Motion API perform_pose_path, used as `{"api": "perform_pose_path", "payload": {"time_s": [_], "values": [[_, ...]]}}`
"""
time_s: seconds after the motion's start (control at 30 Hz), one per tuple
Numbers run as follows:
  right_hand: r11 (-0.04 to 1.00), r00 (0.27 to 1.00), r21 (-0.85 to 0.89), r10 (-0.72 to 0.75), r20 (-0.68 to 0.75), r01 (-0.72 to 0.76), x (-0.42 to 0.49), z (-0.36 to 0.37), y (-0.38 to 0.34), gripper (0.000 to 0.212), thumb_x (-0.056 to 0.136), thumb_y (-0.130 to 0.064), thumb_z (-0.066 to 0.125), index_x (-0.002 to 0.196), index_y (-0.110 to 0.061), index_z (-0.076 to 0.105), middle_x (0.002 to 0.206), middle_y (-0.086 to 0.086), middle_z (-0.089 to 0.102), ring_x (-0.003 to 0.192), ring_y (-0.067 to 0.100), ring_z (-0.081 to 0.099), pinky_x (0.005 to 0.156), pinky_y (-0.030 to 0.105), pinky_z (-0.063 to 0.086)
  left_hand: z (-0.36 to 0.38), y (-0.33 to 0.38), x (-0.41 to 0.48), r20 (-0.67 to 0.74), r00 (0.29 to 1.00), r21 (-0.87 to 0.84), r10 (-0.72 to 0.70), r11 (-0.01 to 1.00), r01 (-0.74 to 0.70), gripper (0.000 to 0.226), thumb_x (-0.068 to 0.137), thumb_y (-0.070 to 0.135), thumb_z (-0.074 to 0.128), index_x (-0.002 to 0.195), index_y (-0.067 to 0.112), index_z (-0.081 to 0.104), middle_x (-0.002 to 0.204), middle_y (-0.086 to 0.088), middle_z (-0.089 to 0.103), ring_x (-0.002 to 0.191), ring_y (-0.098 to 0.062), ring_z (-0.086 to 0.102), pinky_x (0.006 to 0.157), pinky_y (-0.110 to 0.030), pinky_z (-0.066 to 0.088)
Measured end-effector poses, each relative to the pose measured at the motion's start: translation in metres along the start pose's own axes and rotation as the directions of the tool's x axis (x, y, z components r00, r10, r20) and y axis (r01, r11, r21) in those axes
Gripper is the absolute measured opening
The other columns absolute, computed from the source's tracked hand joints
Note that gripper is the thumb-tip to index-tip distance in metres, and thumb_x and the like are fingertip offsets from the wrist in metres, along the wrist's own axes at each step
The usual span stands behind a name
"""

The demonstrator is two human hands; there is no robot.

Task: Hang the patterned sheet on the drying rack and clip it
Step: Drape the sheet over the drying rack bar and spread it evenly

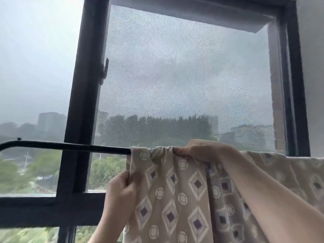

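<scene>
The patterned sheet (175, 199) drapes over the black drying rack rail (70, 147). The right hand (198, 149) grips its bunched top on the rail; the left hand (122, 190) pinches its hanging edge.

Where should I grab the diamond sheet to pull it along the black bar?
Probably the hanging left edge of the patterned sheet, pinched from the left, as the left hand does. That edge hangs free below the bar, bare bar lies leftward, and the right hand grips the bunched top.
</scene>
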State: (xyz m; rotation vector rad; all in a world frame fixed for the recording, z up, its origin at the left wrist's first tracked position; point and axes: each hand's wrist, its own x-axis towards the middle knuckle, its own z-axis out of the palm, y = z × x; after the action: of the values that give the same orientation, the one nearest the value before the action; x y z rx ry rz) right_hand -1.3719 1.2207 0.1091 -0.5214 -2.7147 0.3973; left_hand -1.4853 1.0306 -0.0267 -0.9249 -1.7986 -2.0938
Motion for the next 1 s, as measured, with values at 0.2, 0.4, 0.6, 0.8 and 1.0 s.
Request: {"api": "perform_pose_path", "payload": {"time_s": [0.2, 0.4, 0.6, 0.8, 1.0], "values": [[0.997, 0.993, -0.008, 0.071, 0.091, -0.07, -0.002, -0.003, 0.0, 0.074, 0.082, -0.081, 0.038, 0.089, -0.02, 0.078, 0.086, -0.001, 0.077, 0.08, 0.015, 0.074, 0.079, 0.029, 0.054, -0.013, 0.055, 0.033, -0.117, 0.943, 0.277, 0.312, 0.922, -0.271, 0.027, 0.087, 0.01, 0.058, 0.07, 0.028, 0.069, 0.058, 0.011, 0.065, 0.058, -0.005, 0.059, 0.053, -0.021, 0.043], [0.993, 0.992, 0.111, 0.03, 0.124, -0.044, -0.008, -0.004, -0.001, 0.061, 0.091, -0.071, 0.039, 0.073, -0.024, 0.073, 0.071, -0.015, 0.072, 0.065, -0.001, 0.067, 0.063, 0.018, 0.047, -0.004, 0.087, 0.121, 0.036, 0.921, 0.516, 0.389, 0.782, -0.35, 0.022, 0.075, 0.017, 0.053, 0.08, 0.025, 0.073, 0.072, 0.006, 0.07, 0.069, -0.016, 0.064, 0.061, -0.034, 0.055], [0.982, 0.973, 0.184, -0.001, 0.23, -0.042, -0.015, -0.005, -0.005, 0.068, 0.093, -0.07, 0.026, 0.119, -0.024, 0.068, 0.102, -0.003, 0.074, 0.084, 0.006, 0.071, 0.081, 0.022, 0.054, 0.009, 0.071, 0.154, 0.407, 0.901, 0.75, -0.149, 0.618, -0.237, 0.021, 0.088, 0.022, 0.062, 0.071, 0.013, 0.068, 0.07, -0.001, 0.067, 0.06, -0.012, 0.058, 0.05, -0.024, 0.042], [0.912, 0.539, -0.181, -0.368, -0.758, 0.369, -0.049, 0.029, 0.019, 0.045, 0.083, -0.06, 0.048, 0.091, -0.02, 0.066, 0.094, -0.007, 0.059, 0.088, 0.007, 0.055, 0.079, 0.026, 0.039, 0.008, 0.077, 0.155, 0.447, 0.758, 0.837, -0.474, 0.52, -0.169, 0.014, 0.087, 0.003, 0.048, 0.081, 0.002, 0.06, 0.061, -0.006, 0.052, 0.041, -0.011, 0.044, 0.037, -0.022, 0.033], [0.904, 0.593, 0.425, 0.318, -0.74, 0.044, -0.095, 0.129, 0.011, 0.036, 0.082, -0.062, 0.059, 0.078, -0.026, 0.061, 0.066, -0.014, 0.056, 0.079, 0.012, 0.061, 0.062, 0.012, 0.035, 0.02, 0.077, 0.148, 0.441, 0.78, 0.831, -0.444, 0.531, -0.168, 0.025, 0.086, 0.0, 0.045, 0.063, 0.004, 0.054, 0.054, -0.005, 0.048, 0.033, -0.01, 0.04, 0.034, -0.02, 0.03]]}}
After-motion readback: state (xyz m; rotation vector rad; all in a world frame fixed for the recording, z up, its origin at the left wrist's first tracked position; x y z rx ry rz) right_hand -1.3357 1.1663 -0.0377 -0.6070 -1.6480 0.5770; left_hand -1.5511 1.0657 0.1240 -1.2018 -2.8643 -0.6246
